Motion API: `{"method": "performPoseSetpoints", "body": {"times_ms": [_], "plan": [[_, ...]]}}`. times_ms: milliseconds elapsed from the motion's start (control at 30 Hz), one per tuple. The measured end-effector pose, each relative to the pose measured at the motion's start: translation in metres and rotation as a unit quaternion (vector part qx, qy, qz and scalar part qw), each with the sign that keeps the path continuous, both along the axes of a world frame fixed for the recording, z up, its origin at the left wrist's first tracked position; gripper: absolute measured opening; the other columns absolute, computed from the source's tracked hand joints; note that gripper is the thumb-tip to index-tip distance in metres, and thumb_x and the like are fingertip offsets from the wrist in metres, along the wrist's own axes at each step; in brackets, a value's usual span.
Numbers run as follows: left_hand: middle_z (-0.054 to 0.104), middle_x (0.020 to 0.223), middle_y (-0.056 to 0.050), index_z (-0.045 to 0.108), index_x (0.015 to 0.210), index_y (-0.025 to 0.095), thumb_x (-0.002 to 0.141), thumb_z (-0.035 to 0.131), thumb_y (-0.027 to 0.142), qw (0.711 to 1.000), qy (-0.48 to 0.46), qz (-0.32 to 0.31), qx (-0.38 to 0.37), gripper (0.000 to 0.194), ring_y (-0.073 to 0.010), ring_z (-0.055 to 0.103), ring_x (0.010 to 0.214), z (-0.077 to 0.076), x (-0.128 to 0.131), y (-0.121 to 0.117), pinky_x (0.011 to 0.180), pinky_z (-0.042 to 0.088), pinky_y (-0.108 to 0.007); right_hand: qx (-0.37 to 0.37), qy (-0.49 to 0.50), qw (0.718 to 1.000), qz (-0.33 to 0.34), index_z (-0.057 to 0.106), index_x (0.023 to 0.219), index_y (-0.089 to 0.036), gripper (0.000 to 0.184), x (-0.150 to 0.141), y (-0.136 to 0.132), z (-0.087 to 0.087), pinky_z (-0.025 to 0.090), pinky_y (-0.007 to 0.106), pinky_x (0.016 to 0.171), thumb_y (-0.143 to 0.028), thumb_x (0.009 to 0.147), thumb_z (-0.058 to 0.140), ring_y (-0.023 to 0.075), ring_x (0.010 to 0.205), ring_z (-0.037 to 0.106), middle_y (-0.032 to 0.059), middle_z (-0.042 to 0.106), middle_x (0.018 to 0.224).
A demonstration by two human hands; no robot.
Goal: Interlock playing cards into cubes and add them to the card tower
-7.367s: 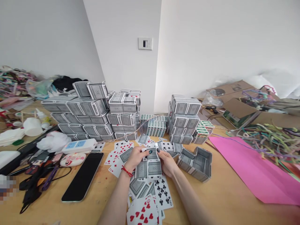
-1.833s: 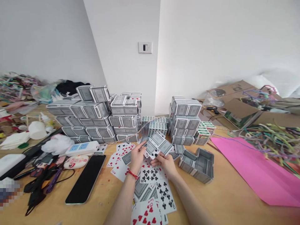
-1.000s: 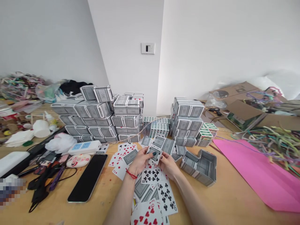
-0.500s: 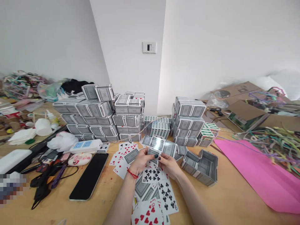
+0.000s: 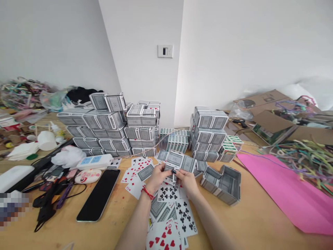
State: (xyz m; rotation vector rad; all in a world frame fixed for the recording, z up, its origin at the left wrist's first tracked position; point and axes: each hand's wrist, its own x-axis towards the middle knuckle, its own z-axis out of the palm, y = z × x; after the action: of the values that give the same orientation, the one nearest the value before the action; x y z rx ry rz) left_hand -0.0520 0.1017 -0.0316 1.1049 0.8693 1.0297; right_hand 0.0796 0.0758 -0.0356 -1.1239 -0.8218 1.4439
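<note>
Between the fingers of my left hand (image 5: 156,177) and my right hand (image 5: 187,181) is a group of grey-backed playing cards (image 5: 174,158), folded or joined into panels. Both hands pinch its near edge, thumbs close together. Beneath and in front of them, loose playing cards (image 5: 186,216) are spread over the wooden table (image 5: 213,222), some face up, such as a heart card (image 5: 161,236). More cards (image 5: 137,170) lie to the left of my left hand. An open box made of cards (image 5: 222,185) sits to the right of my right hand.
Stacks of card-built blocks (image 5: 109,119) rise at the back left, with another stack (image 5: 210,119) at the back right. A phone (image 5: 99,196), a power strip (image 5: 95,161) and cables are on the left. Pink paper (image 5: 283,194) covers the right side, near cardboard boxes (image 5: 275,125).
My right fingers have shifted and curled in closer to my left thumb at the cards' near edge. The held cards have tilted slightly, losing their bright glare.
</note>
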Motion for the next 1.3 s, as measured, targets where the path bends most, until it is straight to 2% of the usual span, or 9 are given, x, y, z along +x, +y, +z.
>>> {"method": "performPoseSetpoints", "body": {"times_ms": [133,267,367,467,633,833,933,1033,1300], "plan": [[0.066,0.075,-0.004,0.064,0.083,0.014,0.061,0.068,0.022,0.999,-0.011,-0.045,0.010,0.024,-0.0150,0.059,0.067,0.005,0.002,-0.004,0.064,0.045,-0.026,0.023,-0.050,0.996,-0.067,0.042,0.041,-0.018,0.040,-0.001,0.000,-0.004,0.017,0.022,0.038,-0.045,0.055,0.068,0.0052,0.036,0.023,-0.0083,0.030,0.036],[0.067,0.078,-0.004,0.064,0.083,0.014,0.048,0.075,0.014,1.000,0.021,-0.017,0.004,0.037,-0.0164,0.059,0.070,0.005,0.011,-0.004,0.064,0.046,-0.026,0.030,-0.090,0.988,-0.123,0.046,0.045,-0.017,0.037,-0.003,-0.001,-0.011,0.020,0.022,0.038,-0.044,0.060,0.065,0.0064,0.039,0.028,-0.0068,0.035,0.040],[0.067,0.077,-0.004,0.064,0.082,0.014,0.046,0.075,0.013,1.000,0.022,0.019,-0.002,0.038,-0.0170,0.060,0.068,0.003,0.016,-0.002,0.062,0.047,-0.027,0.024,-0.068,0.993,-0.092,0.051,0.047,-0.016,0.037,-0.001,0.001,-0.013,0.022,0.022,0.037,-0.047,0.063,0.063,0.0067,0.037,0.029,-0.0058,0.038,0.039],[0.068,0.079,-0.005,0.064,0.082,0.014,0.047,0.075,0.013,0.998,-0.005,0.062,0.000,0.036,-0.0182,0.061,0.071,0.000,0.016,0.001,0.066,0.047,-0.028,0.038,0.013,0.999,-0.025,0.060,0.058,-0.015,0.036,0.005,0.004,-0.011,0.031,0.023,0.039,-0.051,0.066,0.060,0.0094,0.039,0.041,-0.0016,0.052,0.047],[0.068,0.077,-0.006,0.065,0.080,0.014,0.051,0.073,0.017,0.987,-0.064,0.143,-0.039,0.030,-0.0181,0.063,0.071,0.001,0.008,0.006,0.067,0.048,-0.028,0.037,0.047,0.991,0.120,0.068,0.074,-0.016,0.032,0.012,0.004,-0.005,0.048,0.031,0.058,-0.046,0.064,0.066,0.0182,0.060,0.061,0.0051,0.066,0.068],[0.068,0.077,-0.004,0.065,0.076,0.015,0.056,0.071,0.023,0.988,-0.079,0.131,-0.015,0.022,-0.0141,0.061,0.063,-0.001,0.009,0.005,0.060,0.046,-0.024,0.028,0.017,0.991,0.128,0.067,0.070,-0.016,0.034,0.013,0.004,-0.005,0.051,0.037,0.064,-0.047,0.058,0.070,0.0220,0.062,0.064,0.0044,0.067,0.061],[0.067,0.076,-0.003,0.063,0.079,0.016,0.060,0.068,0.024,0.990,-0.083,0.110,-0.017,0.022,-0.0141,0.060,0.062,-0.003,0.012,0.003,0.058,0.046,-0.024,0.047,0.013,0.989,0.142,0.069,0.078,-0.017,0.036,0.012,0.004,-0.004,0.052,0.037,0.065,-0.048,0.059,0.069,0.0229,0.068,0.065,0.0045,0.068,0.067],[0.067,0.082,-0.003,0.061,0.090,0.017,0.064,0.065,0.023,0.991,-0.092,0.101,-0.010,0.027,-0.0162,0.062,0.073,-0.003,0.015,0.002,0.066,0.047,-0.027,0.063,0.018,0.987,0.147,0.068,0.087,-0.017,0.041,0.010,0.003,-0.004,0.052,0.039,0.068,-0.049,0.061,0.067,0.0238,0.073,0.064,0.0036,0.067,0.069],[0.066,0.093,-0.005,0.060,0.095,0.018,0.066,0.060,0.020,0.994,-0.036,0.096,0.026,0.029,-0.0197,0.059,0.089,0.000,0.015,-0.001,0.077,0.045,-0.030,0.065,0.008,0.989,0.133,0.068,0.072,-0.017,0.032,0.006,0.001,-0.004,0.051,0.039,0.069,-0.046,0.060,0.068,0.0245,0.071,0.065,0.0035,0.066,0.064]]}}
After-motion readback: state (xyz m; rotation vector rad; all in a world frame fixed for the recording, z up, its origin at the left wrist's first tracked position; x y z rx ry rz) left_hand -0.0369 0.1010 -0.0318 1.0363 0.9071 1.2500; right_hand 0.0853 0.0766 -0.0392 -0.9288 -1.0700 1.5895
